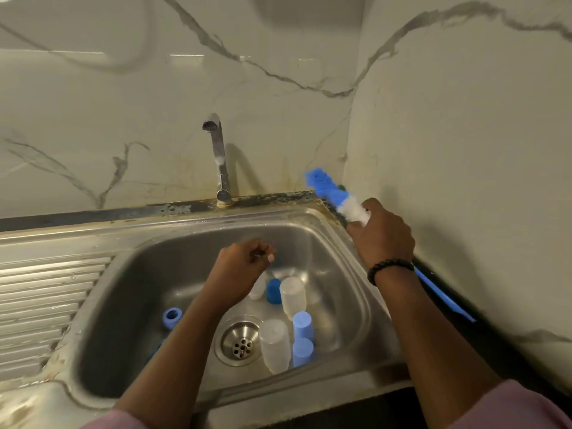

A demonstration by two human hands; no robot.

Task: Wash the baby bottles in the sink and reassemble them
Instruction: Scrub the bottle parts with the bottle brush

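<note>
Steel sink set in a counter, ribbed drainboard to its left, tap at the back against marbled wall tiles. Right hand over the sink's back right corner, grip curled tight round a bottle brush; the blue and white bristle head sticks up past the knuckles toward the wall corner, the blue handle runs back under the wrist, which wears a dark beaded bracelet. Left hand hovers over the basin, fingers curled in; whether it holds anything cannot be told. Bottle parts lie on the basin floor: two clear bottles near the drain, pale blue caps just beside them, a darker blue piece farther back, a blue ring apart at the left.
</note>
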